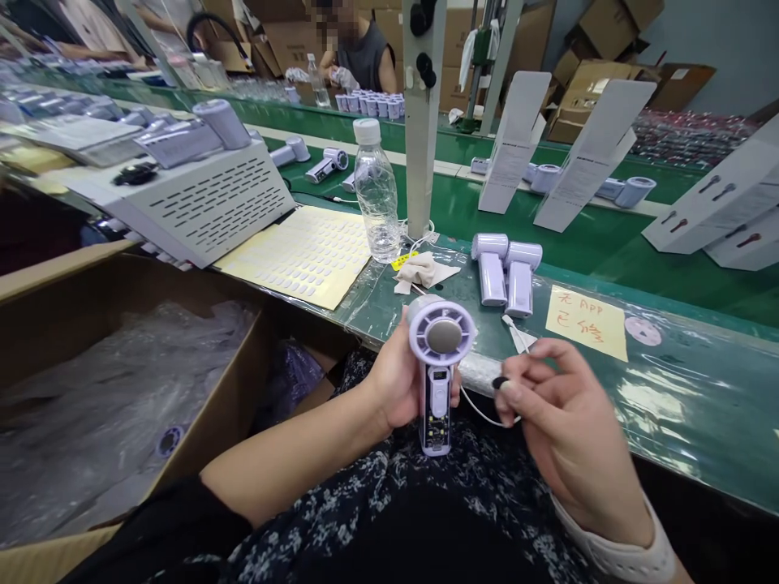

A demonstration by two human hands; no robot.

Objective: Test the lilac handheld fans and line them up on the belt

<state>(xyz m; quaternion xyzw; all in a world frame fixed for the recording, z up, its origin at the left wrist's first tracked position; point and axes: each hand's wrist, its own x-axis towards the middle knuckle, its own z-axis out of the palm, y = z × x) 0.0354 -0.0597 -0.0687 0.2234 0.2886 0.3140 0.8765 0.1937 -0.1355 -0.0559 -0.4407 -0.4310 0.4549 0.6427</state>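
Note:
My left hand (394,375) is wrapped around a lilac handheld fan (439,397), held upright above my lap. Its round grille with a grey disc faces me, and a small display, a button and a clear window run down the handle. To the right, my right hand (563,422) pinches a small black piece (500,382) between thumb and fingertips; its kind is unclear. A thin white cable (480,412) loops beside and behind this hand; whether the fingers touch it I cannot tell. Its white plug end (509,322) shows just above the fingers.
Two lilac fans (506,276) stand near a handwritten yellow note (587,322). A clear bottle (376,203), crumpled cloth (423,272) and sticker sheet (304,251) are on the bench. Left are a vented metal box (207,186) and an open carton (200,389). A co-worker (365,53) sits opposite.

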